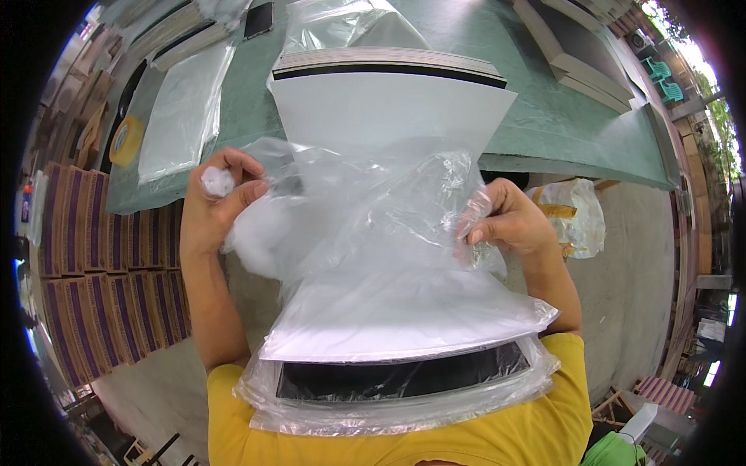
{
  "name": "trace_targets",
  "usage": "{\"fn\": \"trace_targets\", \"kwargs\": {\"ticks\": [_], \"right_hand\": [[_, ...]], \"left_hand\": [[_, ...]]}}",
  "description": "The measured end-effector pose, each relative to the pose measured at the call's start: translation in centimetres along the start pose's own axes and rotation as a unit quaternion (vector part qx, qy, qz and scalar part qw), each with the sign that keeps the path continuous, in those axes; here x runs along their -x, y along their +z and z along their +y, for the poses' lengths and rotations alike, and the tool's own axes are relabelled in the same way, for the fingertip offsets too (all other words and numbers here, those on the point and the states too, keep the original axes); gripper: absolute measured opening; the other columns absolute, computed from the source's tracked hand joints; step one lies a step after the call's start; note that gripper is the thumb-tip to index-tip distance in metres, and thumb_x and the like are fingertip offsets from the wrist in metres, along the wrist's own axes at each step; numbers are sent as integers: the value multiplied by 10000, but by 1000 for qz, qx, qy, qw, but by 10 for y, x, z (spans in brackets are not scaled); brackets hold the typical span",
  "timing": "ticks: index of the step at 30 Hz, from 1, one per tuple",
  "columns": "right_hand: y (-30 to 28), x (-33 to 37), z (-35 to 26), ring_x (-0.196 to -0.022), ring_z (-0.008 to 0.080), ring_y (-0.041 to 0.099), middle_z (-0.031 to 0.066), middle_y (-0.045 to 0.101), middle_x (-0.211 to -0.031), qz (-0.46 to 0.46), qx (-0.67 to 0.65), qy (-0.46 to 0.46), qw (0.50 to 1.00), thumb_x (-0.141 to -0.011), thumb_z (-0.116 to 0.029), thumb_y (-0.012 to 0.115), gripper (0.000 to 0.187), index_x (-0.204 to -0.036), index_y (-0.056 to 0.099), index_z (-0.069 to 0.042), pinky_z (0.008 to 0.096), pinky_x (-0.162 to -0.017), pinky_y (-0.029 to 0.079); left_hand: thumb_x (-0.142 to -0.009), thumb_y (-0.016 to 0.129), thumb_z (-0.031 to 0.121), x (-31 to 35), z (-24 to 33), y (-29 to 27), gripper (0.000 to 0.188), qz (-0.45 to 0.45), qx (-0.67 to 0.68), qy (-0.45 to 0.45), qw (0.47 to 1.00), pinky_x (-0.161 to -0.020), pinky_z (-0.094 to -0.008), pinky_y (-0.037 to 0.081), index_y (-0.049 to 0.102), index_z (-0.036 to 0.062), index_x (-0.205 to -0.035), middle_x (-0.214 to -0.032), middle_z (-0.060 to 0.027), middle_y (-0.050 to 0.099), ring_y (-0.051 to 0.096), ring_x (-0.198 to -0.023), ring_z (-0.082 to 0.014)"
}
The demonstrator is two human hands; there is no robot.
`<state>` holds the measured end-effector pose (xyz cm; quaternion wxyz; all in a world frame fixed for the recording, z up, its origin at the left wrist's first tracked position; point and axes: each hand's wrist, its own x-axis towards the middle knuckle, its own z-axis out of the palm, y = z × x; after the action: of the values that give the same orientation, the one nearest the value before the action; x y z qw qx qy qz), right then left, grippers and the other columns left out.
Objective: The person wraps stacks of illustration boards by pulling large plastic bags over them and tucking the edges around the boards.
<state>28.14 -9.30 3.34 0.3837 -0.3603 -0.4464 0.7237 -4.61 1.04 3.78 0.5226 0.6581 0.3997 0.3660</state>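
Note:
Between my hands spreads a crumpled clear plastic bag. My left hand is closed, its thumb and forefinger pinching the bag's left edge, and a small white fluffy wad is tucked in its fingers. Below it hangs a larger white fluffy clump, seen through or beside the plastic. My right hand pinches the bag's right edge. Close to my body, a white flat panel and a black panel lie in clear plastic. Beyond the bag rests a stack of white panels with dark edges.
The green table bears a pile of clear bags, a yellow tape roll, a phone and stacked grey panels. Upright cartons line the left. A taped plastic bundle sits low on the right.

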Motion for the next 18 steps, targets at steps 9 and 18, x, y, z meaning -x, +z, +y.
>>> {"fn": "trace_targets", "kwargs": {"ticks": [9, 18], "right_hand": [[40, -40, 3, -593, 86, 527, 37, 580, -674, 74, 22, 3, 997, -735, -344, 642, 337, -757, 590, -11, 212, -533, 411], [23, -30, 11, -526, 83, 442, -2, 476, -590, -13, -240, -42, 970, -845, -440, 442, 430, -633, 503, -72, 183, -470, 329]], "left_hand": [[-752, 621, 143, 9, 42, 82, 146, -130, -42, 52, 989, -482, -202, 377, 560, 19, -707, -574, -19, 519, 476, -528, -80], [-757, 602, 108, 9, -43, 2, 105, 21, -196, -58, 979, -555, -227, 422, 589, 5, -747, -650, -13, 572, 508, -597, -81]]}}
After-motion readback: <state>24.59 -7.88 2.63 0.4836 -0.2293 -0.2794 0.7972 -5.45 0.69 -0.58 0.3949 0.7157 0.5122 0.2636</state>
